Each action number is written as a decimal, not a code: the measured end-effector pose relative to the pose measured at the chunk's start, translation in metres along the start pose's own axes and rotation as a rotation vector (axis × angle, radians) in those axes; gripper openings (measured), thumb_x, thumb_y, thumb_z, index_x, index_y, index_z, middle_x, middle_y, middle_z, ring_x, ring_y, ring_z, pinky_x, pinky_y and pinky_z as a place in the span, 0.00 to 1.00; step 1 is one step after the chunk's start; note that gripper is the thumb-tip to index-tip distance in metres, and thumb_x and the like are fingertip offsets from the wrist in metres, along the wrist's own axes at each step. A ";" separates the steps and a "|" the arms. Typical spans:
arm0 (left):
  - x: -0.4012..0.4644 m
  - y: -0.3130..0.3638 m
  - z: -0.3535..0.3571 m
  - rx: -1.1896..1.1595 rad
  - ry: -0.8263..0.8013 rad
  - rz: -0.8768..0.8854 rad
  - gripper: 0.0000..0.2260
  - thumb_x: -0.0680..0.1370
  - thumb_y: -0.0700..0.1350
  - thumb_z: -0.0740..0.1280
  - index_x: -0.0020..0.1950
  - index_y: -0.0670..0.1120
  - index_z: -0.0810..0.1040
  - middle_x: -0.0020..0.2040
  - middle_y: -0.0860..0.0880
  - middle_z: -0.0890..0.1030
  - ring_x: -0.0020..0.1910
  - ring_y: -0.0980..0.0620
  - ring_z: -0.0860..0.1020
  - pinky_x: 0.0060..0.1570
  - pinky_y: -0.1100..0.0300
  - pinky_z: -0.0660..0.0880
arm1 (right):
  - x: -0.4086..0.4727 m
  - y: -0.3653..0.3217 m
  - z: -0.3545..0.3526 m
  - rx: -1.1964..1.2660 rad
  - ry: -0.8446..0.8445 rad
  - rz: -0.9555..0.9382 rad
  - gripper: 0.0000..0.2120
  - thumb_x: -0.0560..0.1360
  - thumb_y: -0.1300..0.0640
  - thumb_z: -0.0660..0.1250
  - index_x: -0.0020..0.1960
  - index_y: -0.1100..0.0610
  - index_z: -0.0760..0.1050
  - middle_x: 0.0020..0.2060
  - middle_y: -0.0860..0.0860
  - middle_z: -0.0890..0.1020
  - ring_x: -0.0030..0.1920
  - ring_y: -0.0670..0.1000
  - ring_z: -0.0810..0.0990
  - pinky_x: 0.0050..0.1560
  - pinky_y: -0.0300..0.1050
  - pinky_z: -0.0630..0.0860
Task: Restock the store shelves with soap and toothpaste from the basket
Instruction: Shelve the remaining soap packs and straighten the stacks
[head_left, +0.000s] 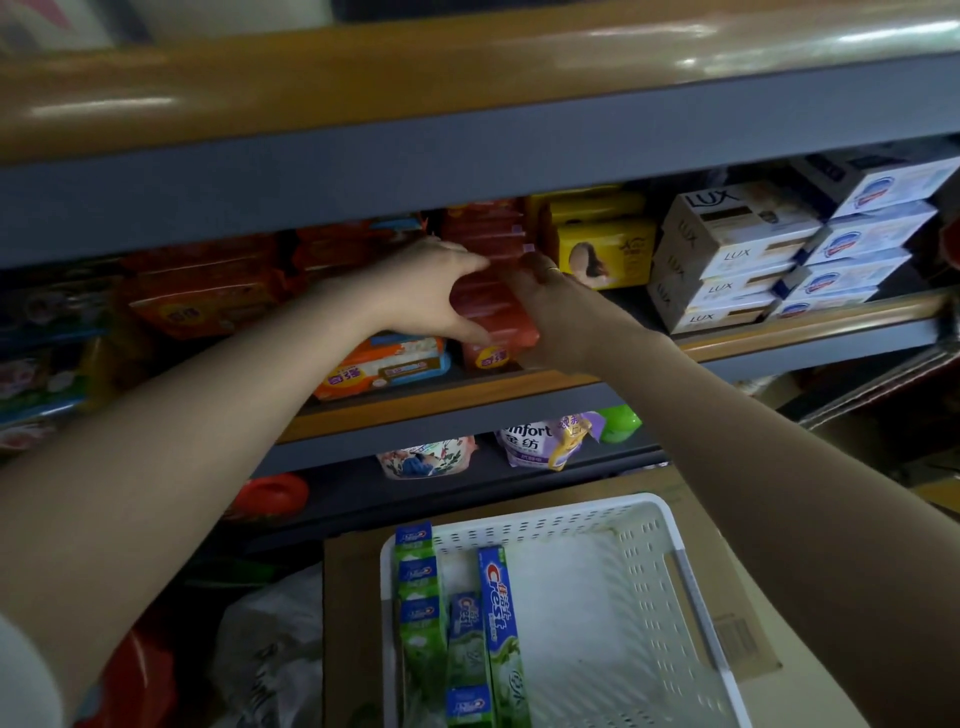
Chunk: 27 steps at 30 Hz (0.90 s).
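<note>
On the middle shelf (519, 395) stands a stack of orange-red soap packs (493, 306). My left hand (426, 291) grips its left side and my right hand (556, 306) presses against its right side, so both hold the stack between them. Below, a white plastic basket (670, 587) rests on a cardboard box. Several green and blue Crest toothpaste boxes (498, 634) lie along the basket's left side; the remaining part of the basket shows bare white floor.
More orange soap packs (208, 296) fill the shelf to the left. Yellow soap boxes (602, 249), white LUX boxes (727, 260) and blue-white boxes (862, 244) stand to the right. Refill pouches (540, 441) sit on the lower shelf. The upper shelf edge (467, 156) hangs close above.
</note>
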<state>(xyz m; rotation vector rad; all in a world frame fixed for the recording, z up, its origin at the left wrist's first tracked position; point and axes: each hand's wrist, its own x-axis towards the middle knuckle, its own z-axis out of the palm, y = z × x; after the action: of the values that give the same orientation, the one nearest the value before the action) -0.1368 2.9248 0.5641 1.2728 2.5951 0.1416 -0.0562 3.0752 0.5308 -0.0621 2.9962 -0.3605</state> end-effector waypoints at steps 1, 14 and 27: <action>0.000 0.001 0.002 0.026 0.019 0.004 0.39 0.67 0.60 0.71 0.72 0.45 0.63 0.72 0.45 0.67 0.69 0.46 0.65 0.67 0.56 0.59 | -0.002 0.004 -0.002 -0.014 0.029 0.008 0.41 0.66 0.56 0.72 0.73 0.56 0.55 0.69 0.60 0.61 0.67 0.66 0.62 0.61 0.57 0.67; -0.001 0.009 0.021 0.263 0.138 -0.192 0.37 0.63 0.69 0.65 0.63 0.47 0.73 0.61 0.45 0.74 0.63 0.44 0.67 0.61 0.46 0.60 | 0.011 0.018 -0.002 0.138 -0.027 0.057 0.60 0.56 0.41 0.78 0.75 0.56 0.44 0.73 0.56 0.55 0.69 0.64 0.52 0.66 0.64 0.60; -0.048 0.007 0.017 0.296 0.341 -0.098 0.35 0.67 0.60 0.70 0.67 0.43 0.68 0.64 0.41 0.72 0.64 0.40 0.67 0.58 0.47 0.66 | -0.016 0.017 -0.005 -0.199 0.139 -0.120 0.36 0.68 0.45 0.71 0.71 0.53 0.62 0.69 0.59 0.65 0.66 0.63 0.64 0.65 0.58 0.64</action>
<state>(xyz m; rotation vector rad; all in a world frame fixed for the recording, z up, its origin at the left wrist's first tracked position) -0.0991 2.8910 0.5570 1.3077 3.0571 -0.0522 -0.0417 3.0933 0.5332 -0.2465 3.1644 -0.0797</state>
